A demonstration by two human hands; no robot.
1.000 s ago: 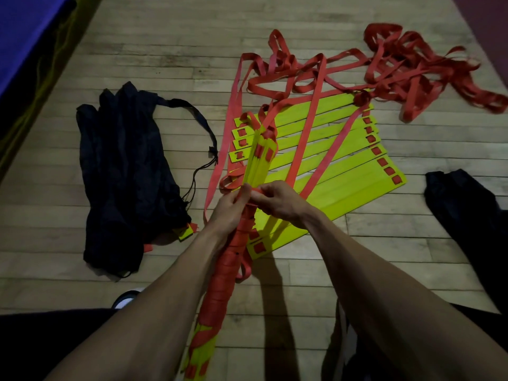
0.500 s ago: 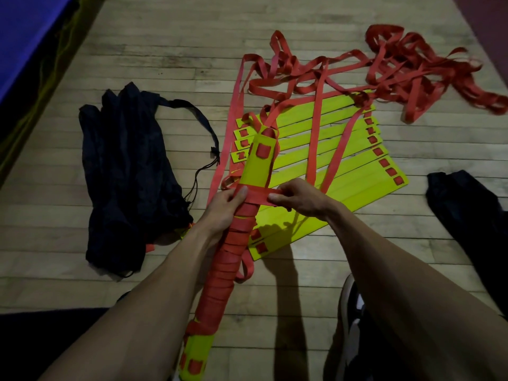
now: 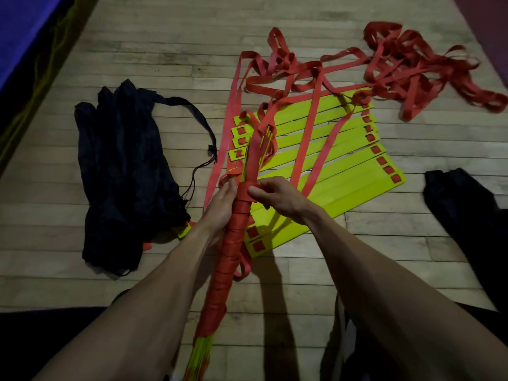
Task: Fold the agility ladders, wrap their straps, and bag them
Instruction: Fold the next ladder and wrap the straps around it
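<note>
**Both hands on a strap-wrapped ladder bundle**

The left hand grips a long bundle of stacked yellow-green plastic rungs bound in red webbing strap, fingers curled round its upper part. The right hand pinches the topmost red turn just beside the left thumb, fingers curled over the strap.

Beyond both hands, a second set of flat yellow-green plastic rungs lies fanned on the wooden plank floor, with loose red strap crossing it. Farther out, beyond the right hand, sits a tangled heap of red webbing. To the outside of the left hand lies a crumpled black drawstring bag, with a yellow-green rung end poking from beneath it.
</note>
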